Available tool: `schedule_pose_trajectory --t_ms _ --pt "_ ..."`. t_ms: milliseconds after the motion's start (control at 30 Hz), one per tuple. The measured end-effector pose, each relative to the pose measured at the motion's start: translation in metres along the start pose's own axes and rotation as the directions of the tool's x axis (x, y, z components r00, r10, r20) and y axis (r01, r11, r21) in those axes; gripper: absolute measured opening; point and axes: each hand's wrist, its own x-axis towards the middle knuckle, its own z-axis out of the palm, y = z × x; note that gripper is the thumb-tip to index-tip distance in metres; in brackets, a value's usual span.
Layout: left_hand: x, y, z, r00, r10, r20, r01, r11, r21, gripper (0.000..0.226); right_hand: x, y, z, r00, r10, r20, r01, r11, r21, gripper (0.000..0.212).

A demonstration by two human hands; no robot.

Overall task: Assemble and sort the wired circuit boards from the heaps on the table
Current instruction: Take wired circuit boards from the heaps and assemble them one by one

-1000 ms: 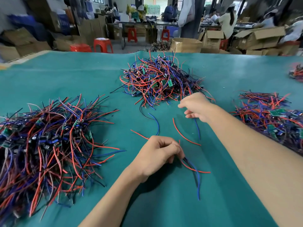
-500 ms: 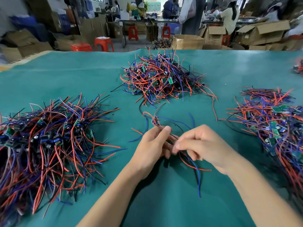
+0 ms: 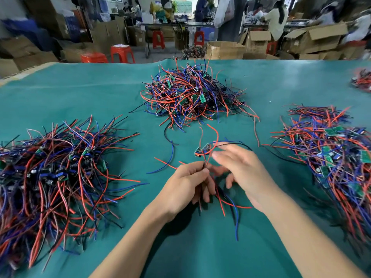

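Observation:
My left hand (image 3: pixel 187 183) pinches a bunch of red, blue and black wires near the middle of the teal table (image 3: pixel 84 93). Two small green circuit boards (image 3: pixel 202 150) hang on those wires just above the hand. My right hand (image 3: pixel 243 171) hovers beside them, blurred, with fingers spread and holding nothing. Loose wire ends (image 3: pixel 230 205) trail from under both hands toward me. Three heaps of wired boards lie around: a left heap (image 3: pixel 50 169), a far middle heap (image 3: pixel 192 95) and a right heap (image 3: pixel 337 153).
A smaller tangle of wires (image 3: pixel 362 79) sits at the far right edge. Beyond the table stand cardboard boxes (image 3: pixel 224 50), red stools (image 3: pixel 122 54) and people at other benches. Bare cloth lies between the heaps and in front of my arms.
My right hand came back from the far heap, met the left hand, and has now let go with fingers spread. The left hand lifted its wires, and two boards now hang above it.

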Motion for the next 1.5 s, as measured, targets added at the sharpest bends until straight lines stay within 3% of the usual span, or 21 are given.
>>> schedule_pose_trajectory --t_ms 100,233,367,433,500,600,700,767,867,967,1033,1200,1400,1500 --pt "-0.001 0.002 -0.001 0.999 -0.004 0.054 0.004 1.0 0.013 0.037 0.0 -0.002 0.003 0.997 0.059 -0.054 -0.045 0.972 0.232 0.01" --pt "0.0 0.001 0.001 1.0 -0.017 -0.003 0.017 0.999 -0.036 0.03 0.001 -0.004 -0.004 0.988 0.057 -0.143 -0.024 0.974 0.223 0.013" --pt "0.003 -0.002 0.001 0.99 -0.057 -0.128 0.038 0.988 -0.148 0.026 0.005 -0.01 -0.019 0.925 0.052 -0.376 0.067 0.952 0.297 0.012" --pt "0.003 -0.004 0.004 0.973 -0.042 -0.228 0.027 0.997 -0.071 0.018 0.006 -0.011 -0.027 0.897 0.064 -0.438 0.106 0.93 0.352 0.012" --pt "0.001 -0.007 0.007 0.93 0.053 -0.364 -0.005 0.991 0.132 0.012 0.005 -0.013 -0.031 0.896 0.073 -0.438 0.11 0.919 0.378 0.011" --pt "-0.001 -0.01 0.01 0.823 0.293 -0.487 -0.042 0.886 0.462 0.033 0.003 -0.012 -0.027 0.913 0.054 -0.404 0.095 0.936 0.339 0.012" --pt "-0.002 -0.009 0.007 0.767 0.375 -0.52 -0.017 0.823 0.568 0.051 0.002 -0.01 -0.019 0.942 0.041 -0.332 0.068 0.949 0.309 0.016" --pt "-0.003 -0.005 0.005 0.746 0.408 -0.526 -0.04 0.816 0.576 0.035 0.001 -0.01 -0.015 0.959 0.062 -0.278 0.033 0.946 0.323 0.017" --pt "-0.002 -0.002 0.007 0.806 0.38 -0.453 -0.151 0.873 0.464 0.005 -0.001 -0.009 -0.008 0.985 0.08 -0.156 -0.021 0.938 0.346 0.015" --pt "-0.003 -0.001 0.013 0.924 0.201 -0.326 -0.13 0.965 0.226 0.025 -0.003 -0.006 -0.001 0.996 0.042 -0.076 -0.017 0.951 0.31 0.012" --pt "-0.004 0.0 0.014 0.957 0.135 -0.255 -0.104 0.986 0.134 0.027 -0.003 -0.005 0.003 0.998 0.022 -0.054 -0.004 0.952 0.306 0.011" --pt "-0.002 0.002 0.008 0.976 0.047 -0.213 -0.053 0.998 -0.018 0.022 -0.004 -0.005 0.007 0.997 0.022 -0.07 0.004 0.936 0.353 0.013" --pt "-0.002 0.003 0.008 0.985 0.008 -0.175 -0.016 0.999 -0.049 0.04 -0.004 -0.005 0.006 0.994 0.02 -0.103 0.014 0.948 0.318 0.007" --pt "-0.002 0.003 0.006 0.991 0.004 -0.13 -0.014 0.997 -0.078 0.032 -0.005 -0.006 0.005 0.995 -0.008 -0.095 0.036 0.954 0.297 0.009"
